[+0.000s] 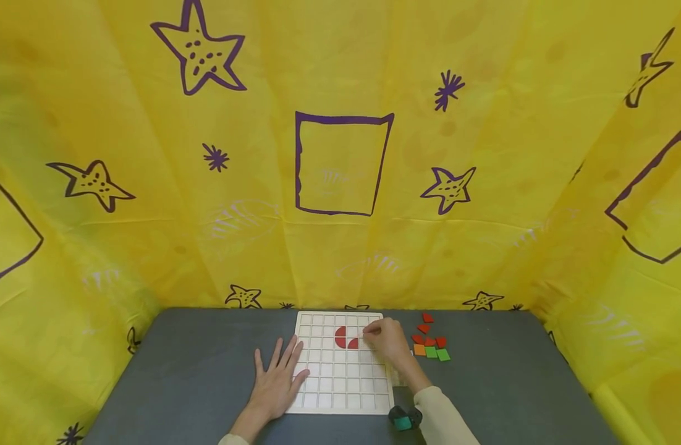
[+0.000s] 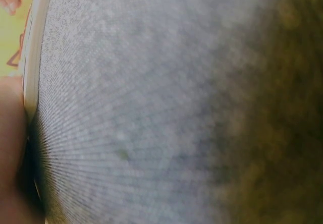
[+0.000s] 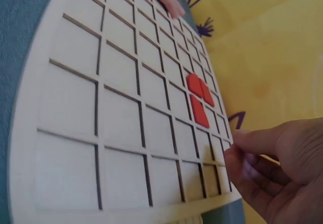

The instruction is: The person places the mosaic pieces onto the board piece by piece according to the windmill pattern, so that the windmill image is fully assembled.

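A brush of the right hand (image 1: 390, 343), bent over the right side of the white board (image 1: 340, 389), could knock the three red pieces (image 1: 353, 343) out of their squares; if the left hand (image 1: 275, 386) slipped, the board might skid on the counter (image 1: 207, 358). The left lies spread, touching the board's left edge; the right's thumb and forefinger come together, though whether they pinch a piece I cannot tell.
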A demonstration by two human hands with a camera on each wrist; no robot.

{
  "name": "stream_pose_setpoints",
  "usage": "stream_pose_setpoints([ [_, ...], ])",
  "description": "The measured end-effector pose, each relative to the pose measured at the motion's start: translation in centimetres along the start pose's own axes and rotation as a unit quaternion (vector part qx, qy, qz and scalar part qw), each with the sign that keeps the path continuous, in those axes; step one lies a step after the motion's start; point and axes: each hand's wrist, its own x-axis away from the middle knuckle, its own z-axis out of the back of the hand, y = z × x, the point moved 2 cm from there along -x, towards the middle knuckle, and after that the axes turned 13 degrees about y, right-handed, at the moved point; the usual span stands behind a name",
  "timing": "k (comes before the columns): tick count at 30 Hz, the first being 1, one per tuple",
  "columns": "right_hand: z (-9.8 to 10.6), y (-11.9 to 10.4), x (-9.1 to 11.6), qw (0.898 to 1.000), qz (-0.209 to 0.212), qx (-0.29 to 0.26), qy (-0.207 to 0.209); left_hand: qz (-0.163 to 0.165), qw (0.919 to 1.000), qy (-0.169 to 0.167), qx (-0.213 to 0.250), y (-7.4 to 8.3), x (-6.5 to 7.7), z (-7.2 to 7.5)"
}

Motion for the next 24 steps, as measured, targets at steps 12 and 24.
stream_pose_setpoints([
  [12,2.7,2.2,-0.6,0.999,0.001,0.005,0.035,0.011,0.9995,-0.027,-0.011,-0.1,0.0,0.0],
  [24,5.8,4.6,-0.8,0.998,0.007,0.032,0.057,0.012,0.9997,-0.023,-0.004,0.1,-0.1,0.2],
])
